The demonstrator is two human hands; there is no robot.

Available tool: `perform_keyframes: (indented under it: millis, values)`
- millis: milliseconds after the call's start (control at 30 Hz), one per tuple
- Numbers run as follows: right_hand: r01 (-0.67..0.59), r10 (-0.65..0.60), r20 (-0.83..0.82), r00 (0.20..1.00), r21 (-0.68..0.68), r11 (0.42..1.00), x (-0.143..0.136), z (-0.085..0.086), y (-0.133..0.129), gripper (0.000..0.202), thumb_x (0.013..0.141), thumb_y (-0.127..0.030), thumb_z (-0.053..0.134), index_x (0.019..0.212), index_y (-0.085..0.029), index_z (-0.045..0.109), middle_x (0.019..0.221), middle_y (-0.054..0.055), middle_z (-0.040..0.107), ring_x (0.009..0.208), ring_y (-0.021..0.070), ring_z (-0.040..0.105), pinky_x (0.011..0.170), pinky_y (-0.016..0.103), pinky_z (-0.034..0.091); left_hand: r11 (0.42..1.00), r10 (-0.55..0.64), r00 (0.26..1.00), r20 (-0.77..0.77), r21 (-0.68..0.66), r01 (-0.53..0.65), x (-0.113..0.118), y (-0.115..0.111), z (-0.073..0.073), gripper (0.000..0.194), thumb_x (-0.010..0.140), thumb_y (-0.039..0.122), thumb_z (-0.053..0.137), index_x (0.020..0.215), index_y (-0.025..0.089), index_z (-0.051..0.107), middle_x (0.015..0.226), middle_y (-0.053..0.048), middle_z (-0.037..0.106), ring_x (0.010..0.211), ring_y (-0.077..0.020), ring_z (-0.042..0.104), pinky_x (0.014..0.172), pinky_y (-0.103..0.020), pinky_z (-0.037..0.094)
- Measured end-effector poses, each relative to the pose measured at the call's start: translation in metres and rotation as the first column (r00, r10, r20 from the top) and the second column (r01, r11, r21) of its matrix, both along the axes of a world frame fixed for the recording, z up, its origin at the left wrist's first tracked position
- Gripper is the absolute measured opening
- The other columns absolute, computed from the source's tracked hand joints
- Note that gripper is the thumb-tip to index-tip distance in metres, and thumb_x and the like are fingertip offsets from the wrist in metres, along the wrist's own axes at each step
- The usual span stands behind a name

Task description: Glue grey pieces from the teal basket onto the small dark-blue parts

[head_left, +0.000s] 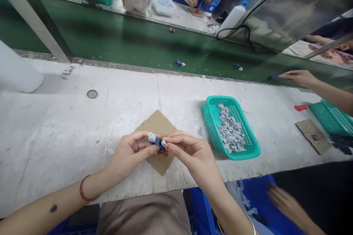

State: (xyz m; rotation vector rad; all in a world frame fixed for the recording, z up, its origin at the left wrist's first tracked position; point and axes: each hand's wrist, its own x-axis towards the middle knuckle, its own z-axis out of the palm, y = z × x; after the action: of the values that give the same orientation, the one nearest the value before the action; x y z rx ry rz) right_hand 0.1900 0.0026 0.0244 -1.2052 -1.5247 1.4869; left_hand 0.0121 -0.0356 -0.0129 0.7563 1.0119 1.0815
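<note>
Okay, small navy part (157, 142) had a pale grey tip, red bit (163, 151) just below; held over the cardboard square (157, 123) on the tabletop (68, 136). Left hand (128, 152) had its grip pinched on it, right hand (197, 152) pinched a whitish piece (163, 143) at its other end (joint hidden). Green basket (208, 126), right, held heaped grey pieces (231, 132); white tub (163, 11), far side, held pale bluish bits.

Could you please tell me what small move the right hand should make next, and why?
Probably press the small pale piece gently against the dark blue piece: the right hand appears to pinch the pale piece beside it, while the left hand steadies the blue piece above the cardboard.
</note>
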Motion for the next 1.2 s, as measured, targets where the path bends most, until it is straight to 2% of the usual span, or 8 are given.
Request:
perform_keyframes:
  millis: [300, 400, 667, 800, 900, 1033, 1100, 1200]
  values:
    - [-0.018, -0.024, 0.201, 0.979, 0.208, 0.978, -0.005, 0.003, -0.006, 0.007, 0.082, -0.021, 0.072, 0.081, -0.024, 0.077, 0.087, 0.005, 0.073, 0.088, 0.02, 0.068, 0.08, 0.036, 0.057, 1.0, 0.024, 1.0, 0.011, 0.011, -0.024, 0.001, -0.001, -0.001, 0.018, 0.081, 0.027, 0.074, 0.098, 0.022, 0.075, 0.106, -0.006, 0.077, 0.094, -0.0232, 0.073, 0.085, -0.035, 0.059]
    - [-0.007, -0.027, 0.185, 0.982, 0.178, 0.984, -0.006, 0.002, -0.005, 0.005, 0.081, -0.024, 0.073, 0.082, -0.024, 0.078, 0.086, 0.005, 0.072, 0.087, 0.0194, 0.068, 0.077, 0.034, 0.058, 0.999, 0.029, 1.0, -0.004, 0.031, -0.029, 0.0, -0.001, -0.002, 0.02, 0.081, 0.028, 0.074, 0.1, 0.024, 0.076, 0.108, -0.006, 0.076, 0.094, -0.0232, 0.073, 0.087, -0.036, 0.059]
    - [0.077, -0.087, -0.088, 0.992, -0.119, 0.99, -0.014, -0.015, -0.004, 0.01, 0.075, -0.031, 0.077, 0.08, -0.022, 0.075, 0.094, 0.006, 0.076, 0.089, 0.0217, 0.073, 0.076, 0.034, 0.061, 1.0, -0.012, 1.0, 0.025, 0.025, 0.011, -0.001, 0.0, -0.001, 0.045, 0.083, 0.031, 0.072, 0.127, 0.025, 0.066, 0.12, -0.008, 0.072, 0.108, -0.0252, 0.069, 0.098, -0.039, 0.053]
    - [0.147, -0.15, -0.072, 0.986, -0.043, 0.988, -0.024, -0.02, -0.012, 0.007, 0.079, -0.027, 0.073, 0.081, -0.021, 0.074, 0.093, 0.007, 0.077, 0.092, 0.0223, 0.073, 0.082, 0.036, 0.06, 1.0, 0.008, 0.999, 0.031, 0.0, -0.008, 0.002, 0.003, -0.001, 0.053, 0.077, 0.03, 0.078, 0.128, 0.025, 0.064, 0.118, -0.008, 0.072, 0.108, -0.0243, 0.068, 0.096, -0.036, 0.054]
    - [0.085, -0.082, -0.065, 0.994, 0.037, 0.996, -0.022, -0.015, -0.015, 0.012, 0.085, -0.025, 0.065, 0.088, -0.021, 0.076, 0.095, 0.006, 0.077, 0.088, 0.0198, 0.072, 0.078, 0.034, 0.06, 0.997, 0.06, 0.998, -0.032, -0.039, -0.062, 0.002, 0.007, -0.002, 0.048, 0.075, 0.034, 0.08, 0.121, 0.023, 0.069, 0.107, -0.008, 0.074, 0.103, -0.0236, 0.069, 0.091, -0.033, 0.055]
    - [-0.015, 0.005, 0.062, 0.998, 0.167, 0.986, 0.013, -0.003, -0.006, 0.021, 0.091, -0.023, 0.056, 0.095, -0.023, 0.077, 0.093, 0.005, 0.077, 0.083, 0.018, 0.072, 0.072, 0.032, 0.059, 0.987, 0.15, 0.976, -0.158, -0.035, -0.158, -0.007, 0.018, 0.0, 0.042, 0.076, 0.04, 0.078, 0.113, 0.022, 0.072, 0.102, -0.007, 0.073, 0.094, -0.021, 0.066, 0.077, -0.027, 0.055]
    - [0.088, -0.156, 0.203, 0.967, 0.312, 0.946, 0.048, 0.001, 0.007, 0.021, 0.091, -0.023, 0.056, 0.095, -0.023, 0.076, 0.092, 0.005, 0.076, 0.085, 0.0189, 0.071, 0.075, 0.033, 0.058, 0.979, 0.202, 0.954, -0.223, 0.008, -0.205, -0.016, 0.027, 0.002, 0.044, 0.076, 0.039, 0.078, 0.115, 0.021, 0.07, 0.104, -0.007, 0.073, 0.089, -0.0189, 0.063, 0.072, -0.025, 0.052]
    - [0.182, -0.451, 0.439, 0.777, 0.529, 0.829, 0.114, 0.0, 0.035, 0.022, 0.091, -0.026, 0.054, 0.098, -0.022, 0.074, 0.099, 0.007, 0.075, 0.089, 0.0222, 0.069, 0.077, 0.036, 0.056, 0.964, 0.265, 0.907, -0.327, 0.12, -0.238, -0.034, 0.051, 0.004, 0.048, 0.077, 0.037, 0.078, 0.12, 0.022, 0.066, 0.105, -0.006, 0.072, 0.083, -0.0169, 0.06, 0.071, -0.026, 0.049]
